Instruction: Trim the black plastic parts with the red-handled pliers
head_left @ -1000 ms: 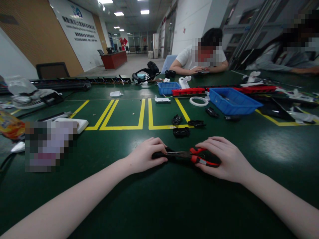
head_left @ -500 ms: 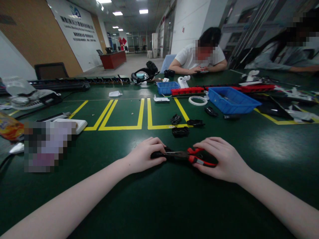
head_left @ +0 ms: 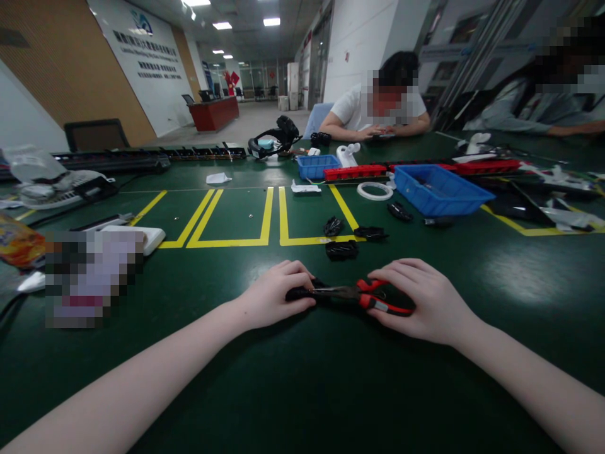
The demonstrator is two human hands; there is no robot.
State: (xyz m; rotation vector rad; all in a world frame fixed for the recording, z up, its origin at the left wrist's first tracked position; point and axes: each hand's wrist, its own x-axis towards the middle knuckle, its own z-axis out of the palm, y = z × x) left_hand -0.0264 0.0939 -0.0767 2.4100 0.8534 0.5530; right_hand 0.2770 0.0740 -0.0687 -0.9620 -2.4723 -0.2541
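Note:
Red-and-black long-nose pliers (head_left: pixel 350 293) lie nearly level above the green table, their jaws pointing left. My right hand (head_left: pixel 418 302) is closed round the handles, which are spread somewhat apart. A small black part (head_left: pixel 300 293) is pinched between the thumb and fingers of my left hand (head_left: pixel 276 293). The tips of the pliers reach this part; whether they grip it I cannot tell, since my fingers hide some of it. Just beyond the pliers lie several similar-looking dark pieces, among them a ribbed black piece (head_left: pixel 342 250) and a crumpled black piece (head_left: pixel 333 226).
Yellow tape lines (head_left: pixel 231 243) mark the green table. A large blue bin (head_left: pixel 439 192) stands at the back right, with a white ring (head_left: pixel 375 191) beside it and a smaller blue bin (head_left: pixel 317 166) behind. A white box (head_left: pixel 154 239) lies left. A person in white (head_left: pixel 350 120) sits opposite.
My right hand and the pliers' handles have shifted very slightly to the right, and the handles look a little wider apart. My left hand stays still with the black part.

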